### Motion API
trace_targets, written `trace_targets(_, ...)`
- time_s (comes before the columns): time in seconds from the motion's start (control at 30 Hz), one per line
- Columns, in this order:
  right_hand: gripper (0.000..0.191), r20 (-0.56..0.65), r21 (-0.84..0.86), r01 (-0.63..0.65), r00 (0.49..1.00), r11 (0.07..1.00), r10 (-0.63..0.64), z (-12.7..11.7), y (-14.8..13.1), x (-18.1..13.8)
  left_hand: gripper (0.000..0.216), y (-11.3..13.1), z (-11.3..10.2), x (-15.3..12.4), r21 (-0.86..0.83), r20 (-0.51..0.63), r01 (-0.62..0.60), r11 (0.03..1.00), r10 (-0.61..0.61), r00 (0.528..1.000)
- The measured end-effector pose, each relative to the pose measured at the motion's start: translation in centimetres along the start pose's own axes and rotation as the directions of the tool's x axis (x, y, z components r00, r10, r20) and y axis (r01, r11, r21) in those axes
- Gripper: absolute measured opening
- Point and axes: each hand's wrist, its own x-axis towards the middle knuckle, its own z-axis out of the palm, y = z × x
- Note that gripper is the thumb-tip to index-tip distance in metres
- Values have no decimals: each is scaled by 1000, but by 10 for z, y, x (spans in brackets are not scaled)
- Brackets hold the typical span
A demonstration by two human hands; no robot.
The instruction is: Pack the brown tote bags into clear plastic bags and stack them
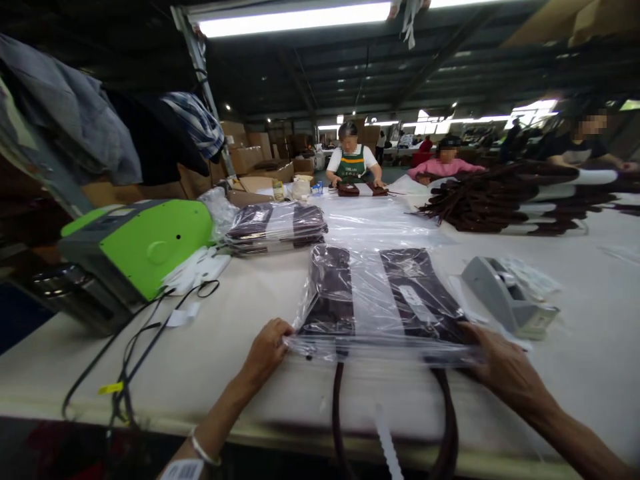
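A dark brown handbag with a pale band across its middle lies inside a clear plastic bag on the table in front of me. The plastic's open edge faces me, and the handbag's long handles stick out of it past the table's front edge. My left hand pinches the plastic at its near left corner. At the near right corner, my right hand is closed on the same edge, its fingertips partly hidden by plastic. A white toothed strip hangs between the handles.
Wrapped handbags are stacked behind on the left, beside a green-and-grey machine and loose black cords. A grey tape dispenser stands to the right. Brown handbags pile up at the far right; several co-workers sit beyond.
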Motion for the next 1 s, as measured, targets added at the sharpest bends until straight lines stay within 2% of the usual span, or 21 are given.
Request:
trace_targets(0.03, 50, -49, -5, 96, 994, 995, -96, -3, -17, 2, 20, 0, 2, 0, -21, -83, 30, 999, -32, 996)
trace_targets(0.1, 56, -106, -3, 327, 940, 945, -326, -7, -63, 5, 19, 1, 6, 2, -47, -211, 126, 991, -133, 968)
trace_targets(0.17, 57, -55, 51, 519, 855, 853, -516, -3, -118, 9, 19, 3, 11, 4, -35, -228, 208, 978, -210, 951)
trace_targets(0.23, 56, -19, 108, 599, 799, 793, -601, 9, -172, 17, 10, 8, 13, 6, -36, -165, 248, 968, -251, 954)
trace_targets(0.3, 45, 6, 152, 639, 763, 755, -647, 25, -214, 30, 8, 16, 14, 9, -109, -106, 272, 956, -283, 953)
trace_targets(0.4, 35, -13, 130, 656, 751, 744, -660, 45, -250, 53, 18, 30, 14, 14, -314, -86, 282, 907, -322, 943)
trace_targets(0.5, 39, -76, 21, 592, 805, 806, -589, 53, -258, 75, 28, 44, 16, 13, -516, -31, 288, 807, -354, 935)
trace_targets(0.57, 32, -52, -41, 520, 852, 853, -521, 55, -257, 90, 28, 57, 17, 7, -597, 61, 306, 742, -338, 939)
trace_targets(0.7, 18, 34, -146, 335, 942, 931, -333, 61, -260, 118, 20, 86, 8, -10, -664, 291, 293, 688, -123, 949)
trace_targets(0.77, 19, 59, -143, 306, 952, 941, -301, 65, -263, 124, 21, 89, -4, -15, -671, 295, 293, 681, -117, 948)
trace_targets(0.83, 21, 97, -75, 354, 933, 932, -346, 65, -264, 122, 27, 77, -20, -19, -668, 244, 318, 673, -205, 948)
trace_targets(0.9, 28, 124, 15, 429, 895, 903, -428, 56, -254, 113, 33, 53, -36, -26, -661, 204, 354, 662, -295, 933)
trace_targets(1.0, 44, 145, 43, 491, 859, 870, -491, 27, -212, 92, 39, 13, -59, -46, -590, 143, 407, 698, -405, 903)
